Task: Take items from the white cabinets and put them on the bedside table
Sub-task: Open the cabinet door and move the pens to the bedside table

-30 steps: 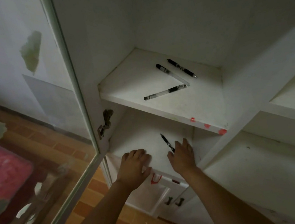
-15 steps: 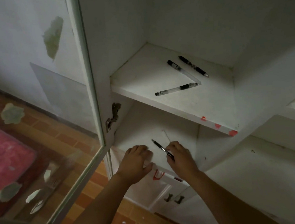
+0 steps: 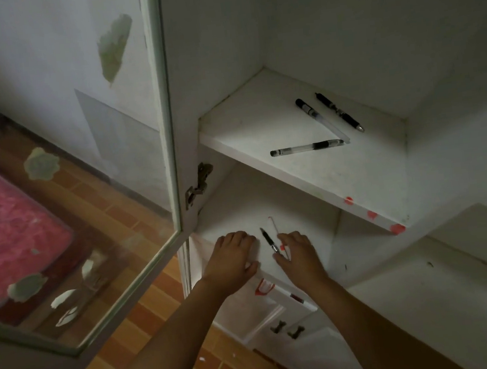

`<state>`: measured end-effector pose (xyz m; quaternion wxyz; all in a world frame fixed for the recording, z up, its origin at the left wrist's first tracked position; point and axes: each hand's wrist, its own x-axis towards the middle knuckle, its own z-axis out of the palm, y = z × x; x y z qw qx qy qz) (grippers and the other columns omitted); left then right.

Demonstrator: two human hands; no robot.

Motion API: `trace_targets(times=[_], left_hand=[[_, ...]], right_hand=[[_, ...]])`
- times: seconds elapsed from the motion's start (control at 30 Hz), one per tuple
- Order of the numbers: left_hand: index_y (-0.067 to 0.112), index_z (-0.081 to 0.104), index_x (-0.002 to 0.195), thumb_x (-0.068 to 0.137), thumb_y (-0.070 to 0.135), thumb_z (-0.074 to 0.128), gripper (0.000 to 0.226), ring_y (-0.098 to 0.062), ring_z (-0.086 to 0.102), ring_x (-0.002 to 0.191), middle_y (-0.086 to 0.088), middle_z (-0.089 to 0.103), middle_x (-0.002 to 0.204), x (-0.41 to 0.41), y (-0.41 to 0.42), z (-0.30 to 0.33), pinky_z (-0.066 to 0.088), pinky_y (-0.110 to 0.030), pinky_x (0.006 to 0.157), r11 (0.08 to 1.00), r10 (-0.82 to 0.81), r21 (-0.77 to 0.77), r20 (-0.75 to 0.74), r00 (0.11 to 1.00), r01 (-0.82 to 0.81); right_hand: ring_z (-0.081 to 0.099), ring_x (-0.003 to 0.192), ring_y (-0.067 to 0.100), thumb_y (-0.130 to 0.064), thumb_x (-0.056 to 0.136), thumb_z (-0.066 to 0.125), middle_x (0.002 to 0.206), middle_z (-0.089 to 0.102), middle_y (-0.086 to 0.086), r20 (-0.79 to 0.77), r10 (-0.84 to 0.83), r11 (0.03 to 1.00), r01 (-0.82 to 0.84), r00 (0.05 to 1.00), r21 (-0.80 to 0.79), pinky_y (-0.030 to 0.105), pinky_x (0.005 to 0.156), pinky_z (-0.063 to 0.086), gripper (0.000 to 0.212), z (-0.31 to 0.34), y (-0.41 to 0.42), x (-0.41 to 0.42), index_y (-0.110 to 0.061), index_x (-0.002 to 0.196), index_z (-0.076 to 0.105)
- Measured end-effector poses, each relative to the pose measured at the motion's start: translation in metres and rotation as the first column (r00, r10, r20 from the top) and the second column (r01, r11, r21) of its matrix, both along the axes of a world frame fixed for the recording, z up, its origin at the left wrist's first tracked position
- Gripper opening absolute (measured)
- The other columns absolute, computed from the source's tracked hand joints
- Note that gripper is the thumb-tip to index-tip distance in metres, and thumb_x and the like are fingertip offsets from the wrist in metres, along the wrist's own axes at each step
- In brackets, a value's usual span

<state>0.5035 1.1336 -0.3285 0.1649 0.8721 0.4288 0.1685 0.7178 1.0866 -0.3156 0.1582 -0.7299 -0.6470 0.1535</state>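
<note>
The white cabinet stands open before me. Three pens lie on its upper shelf point(image 3: 356, 171): a clear pen point(image 3: 308, 147) nearest the front, another clear one with a black cap point(image 3: 321, 120), and a black pen point(image 3: 338, 112) at the back. On the lower shelf point(image 3: 239, 212) my right hand point(image 3: 300, 256) pinches a black pen point(image 3: 268, 240) by its near end, and a thin clear refill with a red tip point(image 3: 276, 229) sticks out beside it. My left hand point(image 3: 233, 261) rests palm down on that shelf's front, left of the pen, with nothing seen in it.
The glass cabinet door point(image 3: 166, 132) hangs open to my left on a metal hinge point(image 3: 198, 185). A pink bed point(image 3: 4, 223) and tiled floor point(image 3: 136, 318) show through the glass. Shut lower doors with dark handles point(image 3: 286, 329) sit below my hands. More bare shelves point(image 3: 458, 266) lie to the right.
My right hand went from lying flat beside the black pen to closing on it, drawing it toward the shelf's front. The left hand stayed in place.
</note>
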Motion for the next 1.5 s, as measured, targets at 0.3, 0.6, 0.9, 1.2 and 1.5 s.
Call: trace_targets(times=[0.3, 0.6, 0.9, 1.2, 1.5], left_hand=[[0.027, 0.047, 0.142, 0.088, 0.050, 0.062, 0.060, -0.021, 0.046, 0.130, 0.001, 0.050, 0.141, 0.007, -0.008, -0.001, 0.038, -0.039, 0.111, 1.000, 0.014, 0.010, 0.015, 1.000, -0.014], [0.034, 0.062, 0.122, 0.091, 0.049, 0.058, 0.035, -0.017, 0.051, 0.110, 0.010, 0.057, 0.118, 0.018, -0.011, -0.001, 0.042, -0.036, 0.096, 0.996, 0.057, 0.066, -0.028, 0.998, -0.055], [0.027, 0.063, 0.122, 0.098, 0.042, 0.058, 0.028, -0.020, 0.049, 0.109, 0.005, 0.055, 0.117, 0.012, -0.022, -0.003, 0.046, -0.035, 0.086, 0.993, 0.112, 0.037, -0.074, 0.991, -0.110], [0.025, 0.057, 0.118, 0.098, 0.040, 0.058, 0.025, -0.014, 0.054, 0.094, 0.005, 0.050, 0.112, 0.007, -0.033, -0.003, 0.047, -0.028, 0.069, 0.986, 0.152, -0.067, -0.001, 0.988, -0.151], [0.022, 0.046, 0.112, 0.102, 0.052, 0.047, 0.032, -0.022, 0.061, 0.074, 0.001, 0.054, 0.108, 0.012, -0.036, -0.003, 0.039, -0.033, 0.056, 0.975, 0.201, -0.078, -0.078, 0.976, -0.207]], right_hand=[[0.054, 0.106, 0.014, -0.028, 0.095, 0.074, 0.115, 0.063, -0.006, -0.029, 0.154, 0.988, -0.154, 0.988, 0.009, 0.037, 0.095, 0.050, 0.032, 0.002, -0.007, 0.005, -0.022, 0.126, 0.069], [0.050, 0.105, 0.016, -0.030, 0.100, 0.066, 0.114, 0.053, -0.004, 0.050, 0.140, 0.989, -0.137, 0.989, -0.059, 0.033, 0.089, 0.049, 0.014, 0.008, -0.016, 0.011, -0.022, 0.112, 0.063], [0.049, 0.108, 0.011, -0.032, 0.094, 0.075, 0.117, 0.056, -0.008, -0.028, 0.247, 0.966, -0.249, 0.969, -0.071, 0.027, 0.094, 0.047, 0.029, 0.014, -0.002, 0.007, -0.022, 0.121, 0.068], [0.055, 0.108, 0.015, -0.021, 0.097, 0.072, 0.117, 0.057, -0.002, -0.080, 0.232, 0.970, -0.236, 0.970, -0.056, 0.028, 0.099, 0.050, 0.026, 0.009, 0.003, 0.004, -0.016, 0.122, 0.070], [0.054, 0.105, 0.013, -0.026, 0.097, 0.072, 0.113, 0.055, -0.005, -0.068, 0.310, 0.949, -0.312, 0.948, -0.033, 0.026, 0.093, 0.050, 0.022, 0.009, 0.006, -0.007, -0.020, 0.118, 0.070]])
